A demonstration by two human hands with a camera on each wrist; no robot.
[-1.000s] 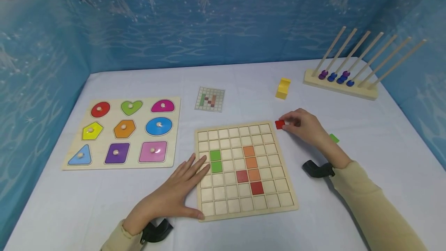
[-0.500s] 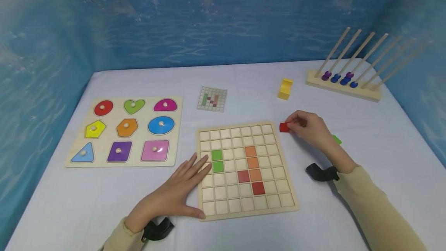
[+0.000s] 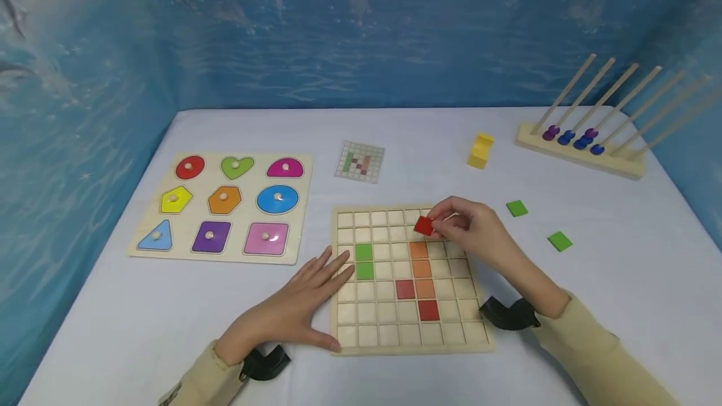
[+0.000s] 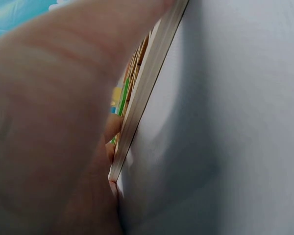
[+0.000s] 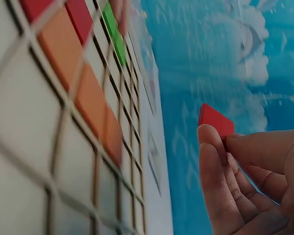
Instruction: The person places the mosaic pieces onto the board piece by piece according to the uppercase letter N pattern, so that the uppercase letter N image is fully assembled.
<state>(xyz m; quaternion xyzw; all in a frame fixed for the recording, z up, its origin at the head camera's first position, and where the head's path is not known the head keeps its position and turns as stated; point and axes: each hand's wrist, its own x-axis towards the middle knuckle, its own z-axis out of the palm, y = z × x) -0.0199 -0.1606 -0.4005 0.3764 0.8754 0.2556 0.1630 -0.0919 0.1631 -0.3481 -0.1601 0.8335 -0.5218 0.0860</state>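
Observation:
A wooden grid board (image 3: pixel 395 351) lies in front of the person. In its squares sit two green tiles (image 3: pixel 364 260), a column of orange tiles (image 3: pixel 422 268) and two red tiles (image 3: pixel 429 310). My right hand (image 3: pixel 470 227) pinches another red tile (image 3: pixel 423 225) between thumb and fingertips, over the upper part of the board; the right wrist view shows this red tile (image 5: pixel 216 120) raised off the grid. My left hand (image 3: pixel 299 302) lies spread at the board's left side, fingertips on its edge and thumb at the near corner. The left wrist view shows the board's side edge (image 4: pixel 147 93) beside the hand.
Two loose green tiles (image 3: pixel 560 242) lie right of the board. A small pattern card (image 3: pixel 360 161) and stacked yellow blocks (image 3: pixel 480 151) are behind it. A shape puzzle (image 3: pixel 271 258) lies at left; a peg stand with beads (image 3: pixel 581 154) stands at back right.
The right hand has carried the red tile leftward from beside the board to over its upper squares. The loose green tiles are now uncovered. The left hand stays in place; the head view has shifted slightly.

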